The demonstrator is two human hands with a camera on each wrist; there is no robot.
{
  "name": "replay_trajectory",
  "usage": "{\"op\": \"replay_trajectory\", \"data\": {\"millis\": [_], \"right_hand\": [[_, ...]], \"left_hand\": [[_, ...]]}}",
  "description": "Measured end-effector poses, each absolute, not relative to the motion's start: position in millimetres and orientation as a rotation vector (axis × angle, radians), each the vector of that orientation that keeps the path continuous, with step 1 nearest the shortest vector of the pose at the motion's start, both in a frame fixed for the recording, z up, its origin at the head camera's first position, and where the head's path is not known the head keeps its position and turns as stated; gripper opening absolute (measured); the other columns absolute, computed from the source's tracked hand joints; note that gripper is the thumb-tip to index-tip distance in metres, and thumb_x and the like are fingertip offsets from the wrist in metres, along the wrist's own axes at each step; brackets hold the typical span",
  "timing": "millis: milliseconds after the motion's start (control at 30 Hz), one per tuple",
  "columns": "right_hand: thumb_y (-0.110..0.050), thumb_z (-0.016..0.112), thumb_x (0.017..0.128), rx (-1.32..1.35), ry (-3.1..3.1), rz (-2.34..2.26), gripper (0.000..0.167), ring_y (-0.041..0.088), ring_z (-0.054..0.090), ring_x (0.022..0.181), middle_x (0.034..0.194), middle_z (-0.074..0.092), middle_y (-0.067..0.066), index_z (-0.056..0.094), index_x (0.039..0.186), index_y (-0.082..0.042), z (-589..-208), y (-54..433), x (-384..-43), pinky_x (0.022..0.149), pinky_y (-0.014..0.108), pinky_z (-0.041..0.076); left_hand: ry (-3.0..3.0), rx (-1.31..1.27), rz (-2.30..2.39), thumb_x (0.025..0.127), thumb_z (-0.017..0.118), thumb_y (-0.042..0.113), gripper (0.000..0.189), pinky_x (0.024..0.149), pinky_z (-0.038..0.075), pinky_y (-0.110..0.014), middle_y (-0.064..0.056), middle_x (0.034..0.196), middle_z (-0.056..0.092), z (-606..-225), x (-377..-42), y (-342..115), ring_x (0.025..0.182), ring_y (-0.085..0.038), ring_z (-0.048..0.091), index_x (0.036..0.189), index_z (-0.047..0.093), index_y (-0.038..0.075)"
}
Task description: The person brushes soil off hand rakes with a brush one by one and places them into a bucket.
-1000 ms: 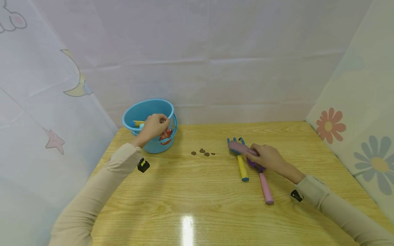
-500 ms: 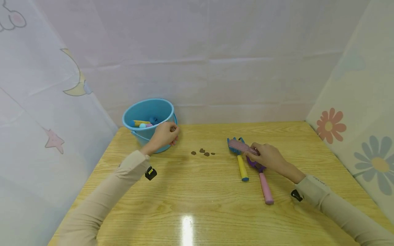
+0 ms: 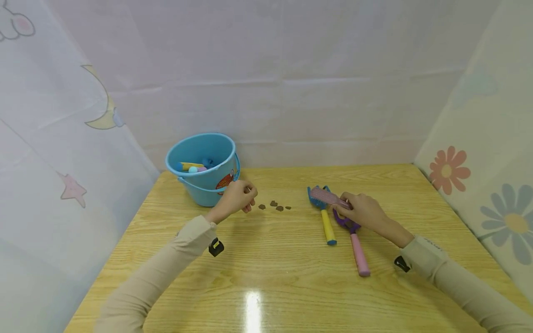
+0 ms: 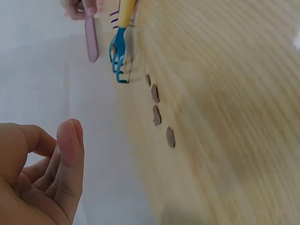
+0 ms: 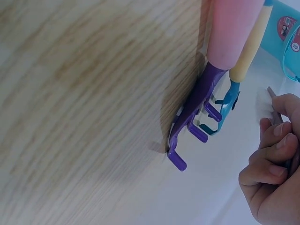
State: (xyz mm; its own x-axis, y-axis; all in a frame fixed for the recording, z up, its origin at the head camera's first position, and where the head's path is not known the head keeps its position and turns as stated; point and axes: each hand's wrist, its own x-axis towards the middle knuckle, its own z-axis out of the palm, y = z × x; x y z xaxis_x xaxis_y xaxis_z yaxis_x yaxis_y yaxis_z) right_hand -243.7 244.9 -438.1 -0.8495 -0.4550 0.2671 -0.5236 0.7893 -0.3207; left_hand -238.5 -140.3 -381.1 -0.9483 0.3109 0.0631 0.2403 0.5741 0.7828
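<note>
My left hand (image 3: pixel 238 199) hovers between the bucket and several flat brown pieces (image 3: pixel 280 208) on the table. Its fingers bend loosely, and nothing shows in its grasp in the left wrist view. On the right, my right hand (image 3: pixel 363 211) grips the handle of a pink hairbrush (image 3: pixel 323 195), its head over a blue toy rake (image 4: pixel 119 44) with a yellow handle. Beneath that hand lies a purple toy rake (image 5: pixel 197 101) with a pink handle (image 3: pixel 360 255), partly hidden. A small brown piece (image 4: pixel 113 48) sits against the blue rake's head.
A light blue bucket (image 3: pixel 204 192) with a hanging handle stands at the back left. Inside it are a yellow-handled thing (image 3: pixel 191 165) and other small coloured things. A wood-grain table (image 3: pixel 291 286) meets printed sheets (image 3: pixel 283 106) at the back and sides.
My left hand has moved from the bucket's rim rightward and down toward the brown pieces. My right hand has stayed nearly still with the hairbrush, which has shifted slightly.
</note>
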Motion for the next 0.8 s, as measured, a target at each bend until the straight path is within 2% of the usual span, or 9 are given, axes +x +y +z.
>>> {"op": "replay_trajectory", "data": {"millis": [100, 300, 533, 633, 800], "right_hand": [[-0.026, 0.068, 0.095, 0.766, -2.799, 0.575, 0.026, 0.005, 0.034, 0.042, 0.052, 0.041, -0.007, 0.066, 0.095, 0.0, -438.8, 245.9, -243.3, 0.04, 0.02, 0.027], [-0.027, 0.067, 0.096, 0.747, -2.798, 0.583, 0.029, 0.005, 0.037, 0.042, 0.053, 0.044, -0.007, 0.067, 0.098, 0.002, -437.0, 247.8, -242.1, 0.04, 0.021, 0.029], [-0.029, 0.066, 0.097, 0.728, -2.827, 0.585, 0.028, 0.006, 0.039, 0.043, 0.054, 0.046, -0.007, 0.066, 0.097, 0.0, -435.6, 250.5, -240.9, 0.041, 0.023, 0.031], [-0.029, 0.066, 0.097, 0.715, -2.83, 0.593, 0.028, 0.007, 0.038, 0.044, 0.054, 0.046, -0.006, 0.065, 0.094, -0.001, -434.9, 251.5, -240.1, 0.041, 0.024, 0.03], [-0.027, 0.066, 0.097, 0.695, -2.826, 0.598, 0.025, 0.008, 0.039, 0.044, 0.054, 0.046, -0.006, 0.063, 0.092, -0.002, -435.7, 253.5, -240.9, 0.041, 0.024, 0.03]], "left_hand": [[2.696, 0.493, 1.327, 0.099, 0.05, 0.008, 0.019, 0.051, 0.056, -0.033, -0.007, 0.064, 0.065, -389.5, -235.9, -133.5, 0.049, -0.019, 0.063, 0.095, 0.067, -0.001], [2.597, 0.501, 1.382, 0.099, 0.051, 0.006, 0.018, 0.051, 0.056, -0.034, -0.018, 0.071, 0.066, -402.9, -231.9, -117.2, 0.05, -0.02, 0.064, 0.093, 0.066, -0.002], [2.52, 0.527, 1.402, 0.101, 0.052, 0.008, 0.021, 0.055, 0.058, -0.041, -0.027, 0.078, 0.067, -417.5, -228.3, -96.6, 0.05, -0.019, 0.064, 0.101, 0.066, -0.007], [2.501, 0.53, 1.401, 0.102, 0.053, 0.009, 0.022, 0.053, 0.057, -0.036, -0.026, 0.079, 0.067, -420.7, -227.3, -89.0, 0.051, -0.019, 0.064, 0.105, 0.065, -0.009], [2.48, 0.543, 1.414, 0.102, 0.052, 0.009, 0.023, 0.052, 0.056, -0.031, -0.018, 0.073, 0.067, -426.9, -224.8, -76.9, 0.052, -0.02, 0.065, 0.109, 0.064, -0.009]]}}
